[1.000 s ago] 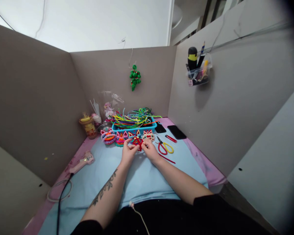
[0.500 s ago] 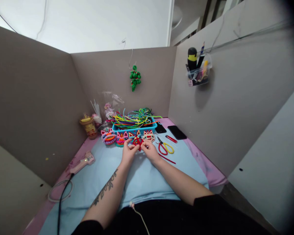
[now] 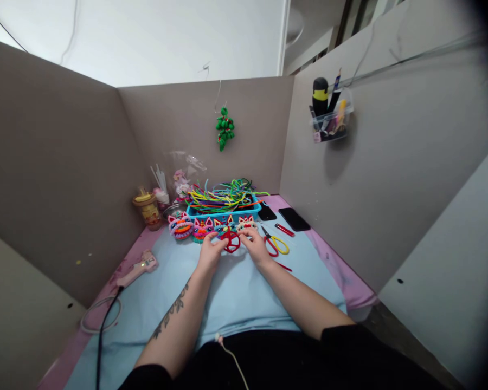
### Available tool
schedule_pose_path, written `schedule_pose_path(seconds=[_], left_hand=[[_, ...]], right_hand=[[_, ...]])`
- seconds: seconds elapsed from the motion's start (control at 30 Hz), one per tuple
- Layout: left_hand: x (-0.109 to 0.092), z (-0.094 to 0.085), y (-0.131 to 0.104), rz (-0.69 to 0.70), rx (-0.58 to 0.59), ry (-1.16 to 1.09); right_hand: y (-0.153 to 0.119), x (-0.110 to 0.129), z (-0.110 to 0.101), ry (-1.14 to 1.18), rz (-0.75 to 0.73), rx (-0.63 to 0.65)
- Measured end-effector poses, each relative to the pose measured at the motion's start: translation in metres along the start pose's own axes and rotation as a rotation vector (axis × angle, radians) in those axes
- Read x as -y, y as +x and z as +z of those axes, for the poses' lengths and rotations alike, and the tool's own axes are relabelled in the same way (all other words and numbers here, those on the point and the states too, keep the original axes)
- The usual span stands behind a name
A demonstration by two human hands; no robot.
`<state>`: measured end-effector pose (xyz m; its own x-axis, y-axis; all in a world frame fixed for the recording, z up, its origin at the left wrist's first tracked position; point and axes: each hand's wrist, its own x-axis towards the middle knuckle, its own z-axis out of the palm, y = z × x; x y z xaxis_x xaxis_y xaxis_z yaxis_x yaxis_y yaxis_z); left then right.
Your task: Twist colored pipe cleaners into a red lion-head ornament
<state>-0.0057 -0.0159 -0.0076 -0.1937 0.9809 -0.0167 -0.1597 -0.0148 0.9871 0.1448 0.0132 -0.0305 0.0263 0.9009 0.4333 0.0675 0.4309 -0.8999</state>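
Observation:
Between my hands is a red pipe-cleaner shape (image 3: 232, 242), bent into an open ring with bars across it. My left hand (image 3: 212, 252) pinches its left side. The fingers of my right hand (image 3: 254, 245) are closed at its upper right edge. Just behind stand several colourful pipe-cleaner animal heads, among them a purple and orange one (image 3: 181, 226) and a white and red one (image 3: 246, 222). To the right of my right hand lie scissors (image 3: 280, 244) with one red and one yellow handle. A loose red pipe cleaner (image 3: 284, 266) shows partly past my right wrist.
A blue basket (image 3: 228, 216) heaped with coloured pipe cleaners stands at the back. Two phones, one a black phone (image 3: 294, 219), and a red cutter (image 3: 284, 230) lie right. At left are a pink glue gun (image 3: 138, 269) with its cord and a drink cup (image 3: 147, 208).
The red shape has turned and come slightly lower, so its open ring shows more plainly. My left hand has shifted a little left, and my right hand slightly right.

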Motion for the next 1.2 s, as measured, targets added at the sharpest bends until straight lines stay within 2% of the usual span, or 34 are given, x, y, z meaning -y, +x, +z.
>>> schedule_pose_path(seconds=[0.13,0.27,0.47,0.6,0.77,0.93,1.2], left_hand=[[-0.003,0.002,-0.005,0.009,0.088,0.037],[-0.002,0.003,-0.006,0.053,0.108,0.041],[0.002,0.000,0.002,0.149,-0.040,0.038],[0.001,0.002,-0.002,0.157,0.017,0.103],[-0.002,0.007,-0.008,0.190,0.083,0.071],[-0.002,0.005,-0.007,0.101,0.138,0.018],[0.003,0.005,-0.005,0.080,0.054,0.034]], right_hand=[[-0.001,0.003,-0.001,-0.070,-0.023,0.111],[-0.001,-0.002,0.001,-0.045,-0.003,0.190],[0.003,-0.009,0.005,0.161,0.092,0.070],[0.004,-0.009,0.006,0.247,0.161,0.041],[0.002,-0.006,0.008,0.261,0.152,0.069],[-0.003,-0.005,0.010,0.196,0.115,0.119],[-0.006,-0.004,0.011,0.224,0.112,0.123]])
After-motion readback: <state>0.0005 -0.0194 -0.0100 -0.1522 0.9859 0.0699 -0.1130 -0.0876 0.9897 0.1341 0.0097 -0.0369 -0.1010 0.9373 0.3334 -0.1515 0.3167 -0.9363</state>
